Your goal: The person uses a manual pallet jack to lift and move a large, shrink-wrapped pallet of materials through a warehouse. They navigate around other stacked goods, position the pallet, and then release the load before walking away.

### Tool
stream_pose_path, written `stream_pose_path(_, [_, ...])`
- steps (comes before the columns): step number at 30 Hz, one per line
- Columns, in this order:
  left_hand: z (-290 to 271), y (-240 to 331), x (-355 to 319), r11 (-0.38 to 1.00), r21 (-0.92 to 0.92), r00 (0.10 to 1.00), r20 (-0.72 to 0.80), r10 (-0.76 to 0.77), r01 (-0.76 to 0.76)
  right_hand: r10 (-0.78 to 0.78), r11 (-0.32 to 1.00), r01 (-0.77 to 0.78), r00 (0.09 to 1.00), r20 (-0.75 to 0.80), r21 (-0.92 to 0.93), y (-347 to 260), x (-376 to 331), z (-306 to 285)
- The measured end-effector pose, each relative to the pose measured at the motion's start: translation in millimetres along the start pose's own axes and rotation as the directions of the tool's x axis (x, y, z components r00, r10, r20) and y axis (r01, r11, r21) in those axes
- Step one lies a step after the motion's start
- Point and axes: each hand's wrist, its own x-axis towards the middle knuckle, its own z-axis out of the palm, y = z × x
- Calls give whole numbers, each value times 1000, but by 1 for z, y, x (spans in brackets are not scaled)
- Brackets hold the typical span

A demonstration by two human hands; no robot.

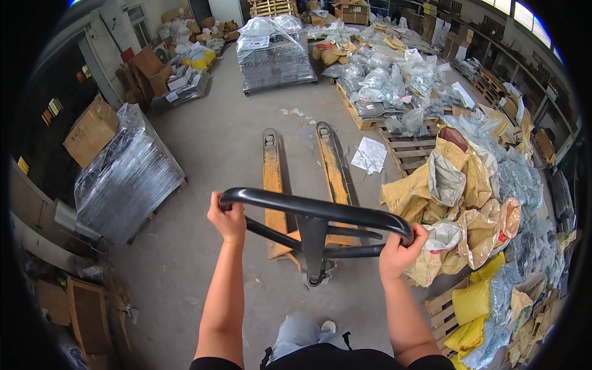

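Observation:
Both my hands hold the black loop handle (pixel 314 205) of a yellow pallet jack (pixel 275 179). My left hand (pixel 227 217) is wrapped round the handle's left end, and my right hand (pixel 402 250) grips its right end. Beyond the handle the jack's two worn forks point away from me over the grey floor, with nothing on them. A dark lever sits inside the loop, right of the centre post. My fingers partly hide both ends of the handle.
A film-wrapped pallet load (pixel 276 55) stands ahead, another wrapped stack (pixel 129 172) with a cardboard box (pixel 91 132) on top at left. Clear bags (pixel 382 86), brown sacks (pixel 462 179) and yellow sacks (pixel 472 302) crowd the right on wooden pallets. White paper (pixel 370 155) lies beside the right fork.

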Motion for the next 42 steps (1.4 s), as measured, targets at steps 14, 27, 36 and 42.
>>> stream_pose_path(14, [204, -108, 155, 974, 136, 982, -36, 188, -182, 111, 993, -108, 992, -64, 45, 194, 205, 295])
stream_pose_path(27, [399, -270, 401, 958, 177, 964, -104, 246, -226, 59, 986, -66, 997, 46, 155, 307, 345, 615])
stream_pose_path(36, [570, -402, 684, 519, 843, 989, 120, 81, -145, -78, 981, 129, 945, 318, -143, 393, 493, 935])
stream_pose_path(42, [536, -489, 600, 603, 795, 844, 369, -389, -70, -125, 990, 125, 588, 799, 63, 460, 410, 892])
